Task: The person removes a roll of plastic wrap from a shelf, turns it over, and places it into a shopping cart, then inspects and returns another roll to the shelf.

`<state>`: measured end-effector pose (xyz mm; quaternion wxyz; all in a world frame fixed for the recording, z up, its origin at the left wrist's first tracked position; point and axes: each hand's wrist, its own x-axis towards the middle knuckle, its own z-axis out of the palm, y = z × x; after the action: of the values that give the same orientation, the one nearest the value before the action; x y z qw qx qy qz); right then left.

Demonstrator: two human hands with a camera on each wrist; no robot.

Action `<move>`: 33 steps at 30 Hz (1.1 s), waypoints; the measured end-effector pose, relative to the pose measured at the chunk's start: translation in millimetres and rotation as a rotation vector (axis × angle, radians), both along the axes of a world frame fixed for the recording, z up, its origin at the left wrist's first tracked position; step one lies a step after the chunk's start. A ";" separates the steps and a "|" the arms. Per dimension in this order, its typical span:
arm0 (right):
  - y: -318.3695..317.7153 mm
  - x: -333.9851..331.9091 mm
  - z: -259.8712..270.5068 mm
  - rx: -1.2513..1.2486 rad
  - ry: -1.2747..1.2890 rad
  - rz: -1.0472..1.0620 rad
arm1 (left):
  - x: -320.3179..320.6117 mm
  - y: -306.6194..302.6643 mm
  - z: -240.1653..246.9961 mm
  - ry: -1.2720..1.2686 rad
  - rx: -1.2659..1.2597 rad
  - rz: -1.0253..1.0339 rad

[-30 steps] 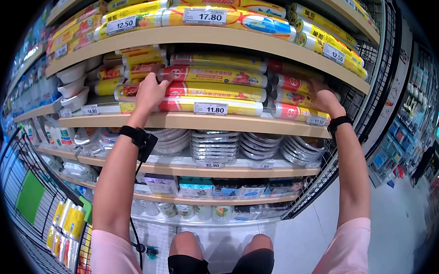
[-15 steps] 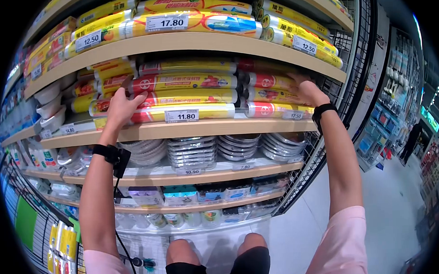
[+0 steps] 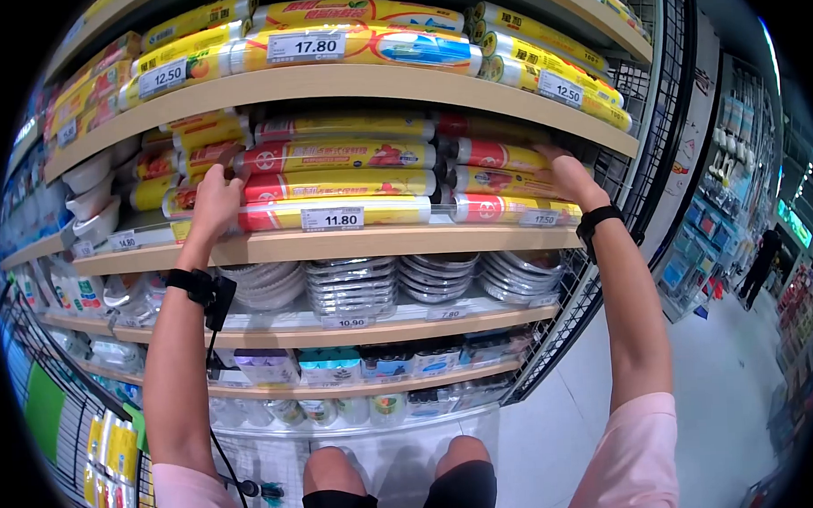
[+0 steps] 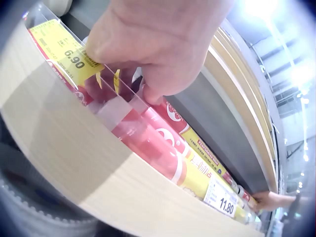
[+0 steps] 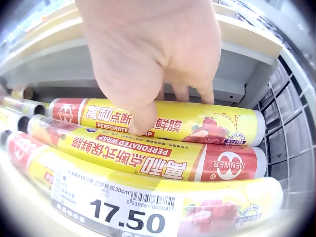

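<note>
Both arms reach up to one pale wooden shelf [image 3: 379, 241] stacked with film rolls lying lengthwise. The right hand [image 5: 153, 54] holds the top red-and-yellow film roll [image 5: 207, 123] of the right-hand stack. Its thumb [image 5: 142, 112] presses on the printed front, and the other fingers curl over the top and down behind it. That roll lies on two similar rolls [image 5: 148, 160], close to the black wire side panel [image 5: 296, 98], and the lowest roll sits behind a white 17.50 price label [image 5: 118, 210]. The left hand [image 4: 158, 39] is at the far left end of the long red-and-yellow rolls [image 4: 163, 148], just behind the clear plastic rail [image 4: 118, 106] that carries a yellow 6.90 tag [image 4: 66, 52]. Its fingers are bent against the roll ends, but I cannot tell whether they grip a roll or only press on it.
</note>
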<state>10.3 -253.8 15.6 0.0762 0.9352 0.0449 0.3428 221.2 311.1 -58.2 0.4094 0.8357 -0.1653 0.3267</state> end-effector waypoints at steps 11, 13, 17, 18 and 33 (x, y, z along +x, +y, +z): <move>17.8 -10.6 -0.7 0.051 -0.034 -0.122 | 3.0 19.7 17.9 0.166 -0.254 -0.433; 18.4 -7.9 0.7 0.053 -0.002 -0.173 | 9.4 22.4 17.7 0.136 -0.208 -0.372; 20.6 -5.9 5.0 0.049 0.073 -0.225 | 63.4 45.9 20.4 0.235 -0.006 -0.002; 18.8 -4.5 4.8 0.041 0.077 -0.222 | 52.9 38.9 21.1 0.243 -0.133 -0.104; 6.1 2.8 0.8 -0.028 0.004 -0.132 | 34.9 24.3 23.3 0.396 -0.634 -0.429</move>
<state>13.1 -247.6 16.4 0.1117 0.9356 -0.0117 0.3346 256.1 335.4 -34.9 0.7285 0.6616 -0.1451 0.1021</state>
